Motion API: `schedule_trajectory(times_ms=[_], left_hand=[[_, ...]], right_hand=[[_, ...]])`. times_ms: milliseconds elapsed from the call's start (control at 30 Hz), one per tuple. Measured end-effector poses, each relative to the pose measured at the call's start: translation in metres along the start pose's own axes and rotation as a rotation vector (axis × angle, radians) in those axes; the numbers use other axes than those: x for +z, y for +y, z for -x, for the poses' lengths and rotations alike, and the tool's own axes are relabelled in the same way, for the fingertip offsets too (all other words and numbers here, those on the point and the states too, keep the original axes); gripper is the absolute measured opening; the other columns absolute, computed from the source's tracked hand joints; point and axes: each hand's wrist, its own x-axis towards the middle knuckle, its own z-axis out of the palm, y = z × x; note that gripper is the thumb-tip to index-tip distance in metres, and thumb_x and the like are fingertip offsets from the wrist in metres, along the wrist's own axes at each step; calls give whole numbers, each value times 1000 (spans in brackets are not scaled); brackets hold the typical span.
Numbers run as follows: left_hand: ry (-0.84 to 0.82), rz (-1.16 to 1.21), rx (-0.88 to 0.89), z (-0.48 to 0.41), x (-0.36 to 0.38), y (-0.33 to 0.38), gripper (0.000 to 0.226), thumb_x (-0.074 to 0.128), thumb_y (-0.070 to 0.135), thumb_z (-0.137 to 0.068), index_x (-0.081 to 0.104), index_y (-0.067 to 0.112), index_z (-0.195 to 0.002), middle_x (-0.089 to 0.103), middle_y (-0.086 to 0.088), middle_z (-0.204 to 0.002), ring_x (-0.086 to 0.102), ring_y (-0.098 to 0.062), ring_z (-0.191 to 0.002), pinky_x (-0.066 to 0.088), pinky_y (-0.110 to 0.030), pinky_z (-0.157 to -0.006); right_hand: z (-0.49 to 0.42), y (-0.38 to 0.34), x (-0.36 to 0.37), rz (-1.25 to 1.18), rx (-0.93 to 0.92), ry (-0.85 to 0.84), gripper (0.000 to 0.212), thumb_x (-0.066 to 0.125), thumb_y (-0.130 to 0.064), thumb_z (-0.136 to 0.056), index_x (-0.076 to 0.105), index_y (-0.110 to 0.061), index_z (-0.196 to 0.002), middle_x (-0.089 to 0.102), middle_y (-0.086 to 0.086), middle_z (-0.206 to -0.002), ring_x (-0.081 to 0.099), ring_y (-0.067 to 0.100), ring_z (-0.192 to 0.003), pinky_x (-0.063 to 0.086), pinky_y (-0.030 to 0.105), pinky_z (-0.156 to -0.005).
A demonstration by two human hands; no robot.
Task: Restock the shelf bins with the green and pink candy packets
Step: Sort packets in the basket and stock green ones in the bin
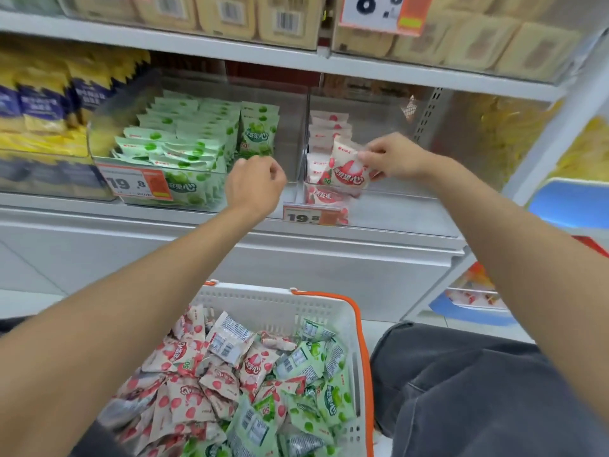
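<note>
Right hand (392, 158) pinches a pink packet (347, 168) hanging just left of it, left hand (255, 184) curled below the green packets (184, 143), grip unclear, basket (260, 295) under both forearms

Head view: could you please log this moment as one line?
right hand: pinches pink packet over pink bin | left hand: curled, empty, by green bin | basket: mixed packets inside
</note>
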Motion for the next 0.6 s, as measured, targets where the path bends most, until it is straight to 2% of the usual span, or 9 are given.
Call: schedule_trajectory(times_ms=[67,100,167,200,233,333,433,533,600], left_hand=[[23,25,-20,1,3,1,29,44,14,-89,67,27,-78,69,7,-88,51,-23,-97,47,-35,-70],[27,31,-18,2,4,1,28,45,14,-90,68,26,-80,68,6,-89,50,-23,-97,48,-37,-71],[29,38,1,2,5,-1,27,46,16,-91,70,25,-84,66,6,-92,50,-24,-99,48,-39,-73],[28,39,12,2,5,-2,26,46,16,-91,70,25,-85,66,6,-93,50,-24,-99,48,-39,-74],[23,37,20,1,5,-3,26,46,17,-91,70,26,-85,66,6,-95,50,-24,-100,48,-40,-75],[5,38,18,0,5,-4,25,46,20,-93,70,27,-89,65,6,-100,49,-23,-103,47,-39,-77],[60,139,28,3,5,-6,23,47,21,-96,69,28,-95,61,8,-100,51,-16,-101,45,-33,-75],[201,318,28,23,7,-13,19,49,17,-95,67,24,-95,55,8,-94,53,-9,-83,37,-24,-67],[153,336,35,44,15,-27,18,51,15,-93,67,23,-92,56,6,-87,51,-9,-75,33,-23,-65]], right_hand=[[-14,5,19,-1,36,-98,37,57,-20,-98,61,16,-96,59,15,-86,58,19,-77,56,44,-86],[-18,5,27,-40,44,-106,35,60,-19,-96,61,16,-94,56,12,-84,58,17,-73,59,37,-80],[-24,5,41,-106,47,-15,24,67,-18,-91,64,5,-87,58,7,-79,57,12,-65,56,18,-60],[-27,6,46,-122,50,59,19,71,-19,-88,64,-2,-87,60,5,-79,58,13,-65,52,17,-54],[-30,7,49,-143,57,112,18,73,-20,-86,63,-5,-89,63,6,-81,62,16,-68,54,21,-56],[-32,13,55,-141,83,117,22,72,-24,-87,65,-6,-98,69,12,-98,68,27,-87,59,40,-78],[-19,9,59,49,6,272,33,72,-29,-85,60,-13,-112,59,5,-112,57,20,-100,48,31,-88],[9,0,72,154,-236,588,21,68,-20,-85,62,-13,-104,56,3,-106,49,14,-95,39,22,-81],[30,-2,93,157,-377,624,6,62,-12,-84,62,-12,-90,56,0,-91,46,11,-81,36,24,-70]])
